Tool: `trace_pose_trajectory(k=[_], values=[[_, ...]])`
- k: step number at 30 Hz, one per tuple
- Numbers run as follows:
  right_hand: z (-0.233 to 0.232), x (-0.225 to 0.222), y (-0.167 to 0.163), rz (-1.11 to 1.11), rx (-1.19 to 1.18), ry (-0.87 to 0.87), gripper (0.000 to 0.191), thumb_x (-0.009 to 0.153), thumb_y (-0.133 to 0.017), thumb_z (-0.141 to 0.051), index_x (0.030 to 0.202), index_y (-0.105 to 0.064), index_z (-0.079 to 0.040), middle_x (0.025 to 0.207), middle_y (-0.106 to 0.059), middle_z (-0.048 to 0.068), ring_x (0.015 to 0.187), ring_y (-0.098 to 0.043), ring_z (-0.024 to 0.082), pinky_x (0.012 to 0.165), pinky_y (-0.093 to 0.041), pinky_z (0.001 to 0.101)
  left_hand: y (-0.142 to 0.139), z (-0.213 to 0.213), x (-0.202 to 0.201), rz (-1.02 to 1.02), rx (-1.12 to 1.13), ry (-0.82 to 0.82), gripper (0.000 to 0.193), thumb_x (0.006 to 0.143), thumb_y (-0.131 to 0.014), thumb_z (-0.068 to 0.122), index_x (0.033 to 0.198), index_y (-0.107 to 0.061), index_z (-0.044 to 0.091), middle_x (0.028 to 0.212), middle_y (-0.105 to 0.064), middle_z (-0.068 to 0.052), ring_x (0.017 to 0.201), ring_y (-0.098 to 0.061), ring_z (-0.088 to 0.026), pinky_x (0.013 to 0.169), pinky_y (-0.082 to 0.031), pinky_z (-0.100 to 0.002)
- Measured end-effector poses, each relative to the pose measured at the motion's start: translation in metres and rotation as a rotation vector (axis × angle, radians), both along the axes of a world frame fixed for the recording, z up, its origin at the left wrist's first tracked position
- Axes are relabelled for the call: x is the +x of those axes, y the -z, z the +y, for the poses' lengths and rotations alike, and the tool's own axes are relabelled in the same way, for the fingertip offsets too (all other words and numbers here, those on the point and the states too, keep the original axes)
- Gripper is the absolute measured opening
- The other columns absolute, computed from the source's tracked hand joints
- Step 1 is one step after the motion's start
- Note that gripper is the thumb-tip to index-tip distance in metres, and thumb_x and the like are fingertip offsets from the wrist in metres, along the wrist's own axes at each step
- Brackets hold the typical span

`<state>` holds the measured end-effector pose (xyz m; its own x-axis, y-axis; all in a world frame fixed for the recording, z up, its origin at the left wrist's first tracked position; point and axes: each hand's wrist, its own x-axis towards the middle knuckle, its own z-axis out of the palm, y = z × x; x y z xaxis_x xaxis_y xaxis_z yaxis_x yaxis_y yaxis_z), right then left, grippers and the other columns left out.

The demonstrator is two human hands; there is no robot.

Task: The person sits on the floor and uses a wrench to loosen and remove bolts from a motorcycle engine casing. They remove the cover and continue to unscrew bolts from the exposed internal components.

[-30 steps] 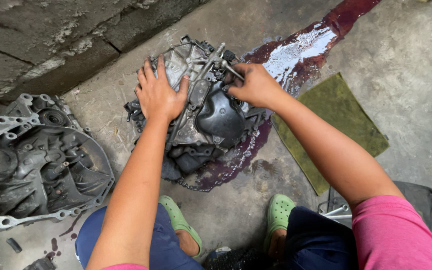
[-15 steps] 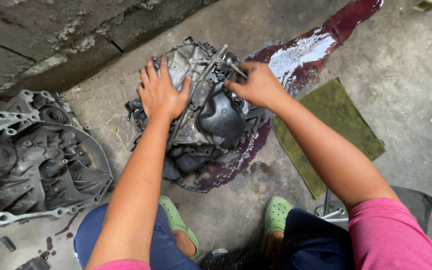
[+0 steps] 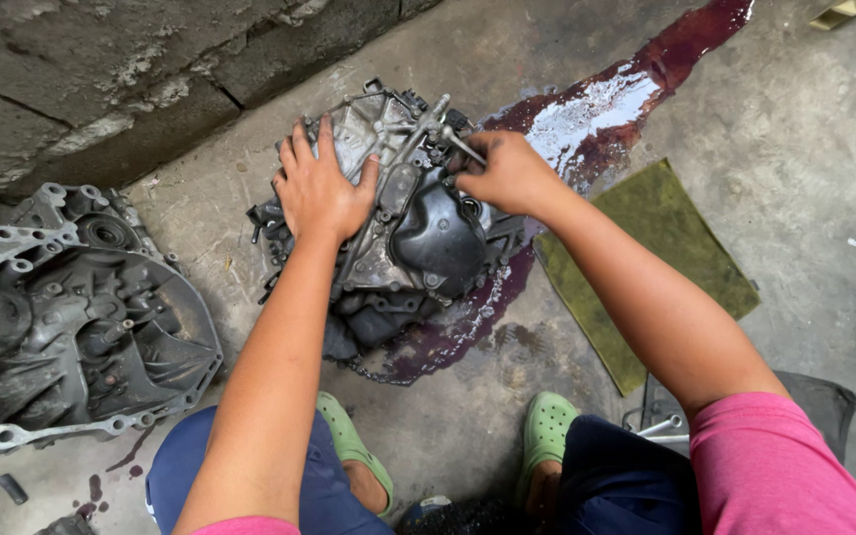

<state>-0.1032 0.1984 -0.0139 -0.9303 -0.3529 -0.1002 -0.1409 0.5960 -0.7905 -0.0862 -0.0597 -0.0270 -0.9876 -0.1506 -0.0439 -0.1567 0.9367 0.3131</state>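
Gearbox housing (image 3: 388,218) is lying beside the red oil spill (image 3: 587,119); left hand (image 3: 321,188) is still pressing flat and open, right hand (image 3: 507,170) staying pinched on the top lever (image 3: 438,124), unmoved.

Concrete floor (image 3: 795,129), gearbox (image 3: 398,218), bell housing (image 3: 61,317), green mat (image 3: 646,267), dark red oil puddle (image 3: 587,119)

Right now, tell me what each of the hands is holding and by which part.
The left hand lies flat on top of the gearbox casing, gripping nothing. The right hand closes on a thin metal lever at the casing's upper edge.
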Motion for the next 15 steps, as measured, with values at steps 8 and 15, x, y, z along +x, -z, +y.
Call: trace_pose_trajectory(k=[8,15], values=[[-0.0018,0.0026,-0.0102,-0.026,0.192,0.036,0.035,0.081,-0.078,-0.032,0.097,-0.075,-0.001,0.072,-0.069,0.014,0.065,-0.067,0.025,0.067,-0.053,0.0383,-0.0008,0.0005,0.0001,-0.003,0.0,0.0,0.086,0.091,-0.06,0.061,0.158,-0.034,0.014,0.161,-0.027,-0.021,0.149,-0.024,-0.042,0.114,-0.027,-0.06],[0.0003,0.0022,-0.0046,-0.007,0.268,0.065,0.042,0.082,-0.082,-0.04,0.1,-0.075,-0.003,0.071,-0.068,0.016,0.065,-0.067,0.024,0.068,-0.053,0.0379,-0.0012,0.0007,0.0001,0.015,0.002,0.002,0.086,0.091,-0.061,0.062,0.158,-0.034,0.014,0.162,-0.028,-0.02,0.148,-0.024,-0.042,0.114,-0.028,-0.06]])
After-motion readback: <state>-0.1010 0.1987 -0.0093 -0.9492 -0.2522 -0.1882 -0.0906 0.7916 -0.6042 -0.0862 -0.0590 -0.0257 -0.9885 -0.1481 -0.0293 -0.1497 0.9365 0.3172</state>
